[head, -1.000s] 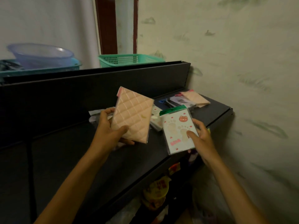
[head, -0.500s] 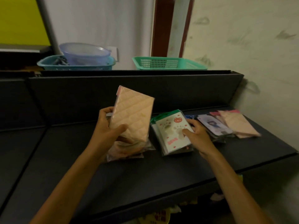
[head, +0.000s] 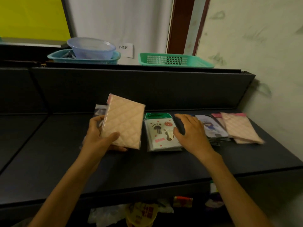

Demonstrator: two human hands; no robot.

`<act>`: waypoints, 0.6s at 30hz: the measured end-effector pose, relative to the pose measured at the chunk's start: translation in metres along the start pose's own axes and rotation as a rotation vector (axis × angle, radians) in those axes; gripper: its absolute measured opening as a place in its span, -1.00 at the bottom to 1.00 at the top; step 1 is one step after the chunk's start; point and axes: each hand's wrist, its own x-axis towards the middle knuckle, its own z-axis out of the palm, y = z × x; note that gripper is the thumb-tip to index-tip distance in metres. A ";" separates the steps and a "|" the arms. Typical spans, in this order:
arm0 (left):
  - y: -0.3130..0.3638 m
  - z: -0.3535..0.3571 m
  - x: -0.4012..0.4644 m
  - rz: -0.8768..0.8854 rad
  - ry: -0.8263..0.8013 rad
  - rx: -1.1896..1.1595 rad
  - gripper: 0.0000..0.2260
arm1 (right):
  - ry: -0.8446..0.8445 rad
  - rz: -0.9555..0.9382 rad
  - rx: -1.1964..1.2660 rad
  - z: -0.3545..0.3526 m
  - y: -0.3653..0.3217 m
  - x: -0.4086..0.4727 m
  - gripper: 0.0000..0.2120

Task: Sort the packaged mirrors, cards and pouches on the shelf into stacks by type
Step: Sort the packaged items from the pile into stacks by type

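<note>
Your left hand (head: 96, 136) pinches the quilted peach pouch (head: 123, 121) upright above the shelf (head: 49, 169), long axis near vertical, while its matching pouch stack (head: 241, 128) lies far right, beyond your empty, spread right hand (head: 191, 130) beside the green-topped card pack (head: 161, 135).

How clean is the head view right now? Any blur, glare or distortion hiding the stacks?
Head view: dim overall, and the dark shelf swallows detail. Wide-angle bending curves its back panel. The right hand and the peach pouches at far right are slightly smeared. The quilted pouch in the left hand and the bear-print pack read clearly, with only faint wrapper sheen.
</note>
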 end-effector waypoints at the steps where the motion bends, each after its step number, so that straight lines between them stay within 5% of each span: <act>1: 0.000 0.002 -0.003 -0.005 -0.004 -0.022 -0.45 | -0.005 -0.013 -0.030 -0.002 0.004 -0.002 -0.48; 18: -0.004 0.135 -0.014 -0.043 -0.218 -0.042 -0.49 | 0.029 0.240 -0.149 -0.088 0.107 -0.092 -0.62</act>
